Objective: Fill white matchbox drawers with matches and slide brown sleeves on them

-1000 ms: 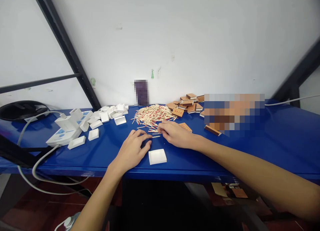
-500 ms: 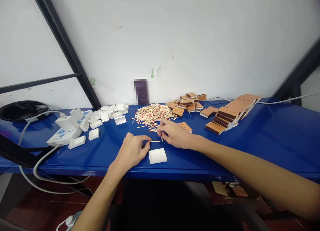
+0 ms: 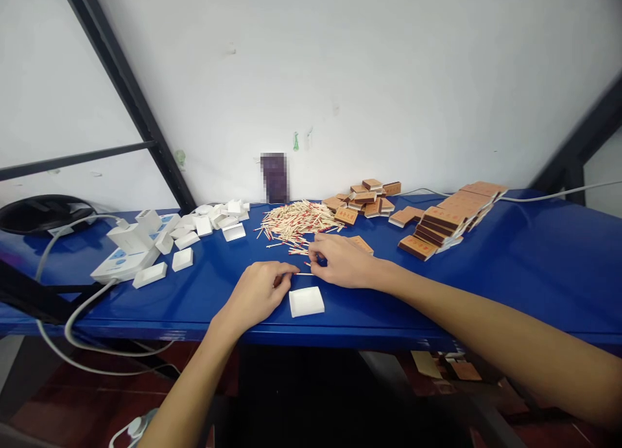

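Observation:
My left hand [image 3: 257, 291] rests on the blue table [image 3: 534, 273], fingers curled in a pinch on a matchstick [image 3: 302, 274] that pokes out to the right. My right hand [image 3: 340, 260] lies just right of it, fingertips closed on a few loose matchsticks at the near edge of the matchstick pile [image 3: 297, 219]. An empty white matchbox tray [image 3: 306, 302] sits right in front of both hands. An orange matchbox sleeve [image 3: 362, 243] lies behind my right hand.
White trays [image 3: 204, 226] are scattered at the left next to a white power strip [image 3: 127, 250] with grey cables. Loose orange matchboxes [image 3: 367, 199] and a stacked row of matchboxes [image 3: 449, 220] lie at the back right. A black frame bar slants up at the left.
My left hand has curled shut on a matchstick and shifted slightly right. My right hand drew a few sticks back from the pile toward the left hand.

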### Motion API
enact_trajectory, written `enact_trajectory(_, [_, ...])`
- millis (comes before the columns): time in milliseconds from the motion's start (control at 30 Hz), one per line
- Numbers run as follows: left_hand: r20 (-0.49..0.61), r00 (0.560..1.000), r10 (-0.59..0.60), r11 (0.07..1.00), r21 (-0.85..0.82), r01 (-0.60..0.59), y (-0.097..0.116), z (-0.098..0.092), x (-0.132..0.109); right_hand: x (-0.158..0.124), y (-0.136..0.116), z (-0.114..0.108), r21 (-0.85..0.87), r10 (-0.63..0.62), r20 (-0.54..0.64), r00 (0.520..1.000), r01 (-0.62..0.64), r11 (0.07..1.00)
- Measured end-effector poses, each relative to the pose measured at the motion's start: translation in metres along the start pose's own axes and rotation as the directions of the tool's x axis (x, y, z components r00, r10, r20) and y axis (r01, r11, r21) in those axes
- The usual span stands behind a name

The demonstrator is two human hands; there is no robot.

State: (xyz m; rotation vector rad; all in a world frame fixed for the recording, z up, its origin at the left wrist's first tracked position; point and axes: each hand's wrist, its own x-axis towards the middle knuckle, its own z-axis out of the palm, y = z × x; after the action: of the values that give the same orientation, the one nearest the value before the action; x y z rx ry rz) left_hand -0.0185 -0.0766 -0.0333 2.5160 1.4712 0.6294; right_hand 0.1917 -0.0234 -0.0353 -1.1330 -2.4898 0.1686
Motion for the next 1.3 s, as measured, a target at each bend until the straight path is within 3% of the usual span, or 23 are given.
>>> enact_trajectory(367, [-0.001, 0.999, -0.032, 0.999, -0.008, 0.032, 0.0006, 0.0002, 0.0000, 0.0039, 0.0024, 0.0033, 0.128, -0.148, 0.014, 0.989, 0.145, 0.981])
enact_trajectory(500, [-0.001, 0.999, -0.036, 0.999, -0.014, 0.036, 0.0005, 0.0006, 0.0004, 0.0047, 0.0002, -0.0001, 0.087, -0.038, -0.035, 0.999, 0.040, 0.995])
enact_trajectory(667, [-0.008, 0.999, -0.053, 0.998, -0.034, 0.053, -0.0001, 0.0015, 0.0016, 0.0050, 0.0020, -0.0011, -0.054, 0.120, 0.011, 0.993, -0.119, 0.991])
enact_trajectory(833, [-0.082, 0.996, -0.044, 0.999, -0.016, 0.043, -0.0006, 0.0024, 0.0018, 0.0046, 0.0021, -0.0006, -0.061, 0.094, 0.065, 0.993, -0.090, 0.994])
enact_trajectory(1100, [-0.075, 0.993, -0.088, 0.992, 0.087, 0.095, 0.0014, 0.0025, 0.0016, 0.0022, -0.0026, 0.0001, 0.072, -0.047, 0.074, 0.996, 0.041, 0.997])
enact_trajectory(1300, [-0.043, 0.991, -0.129, 0.991, 0.023, 0.130, 0.0023, 0.0022, 0.0017, 0.0059, 0.0033, 0.0020, 0.056, 0.026, -0.044, 0.999, -0.024, 0.998])
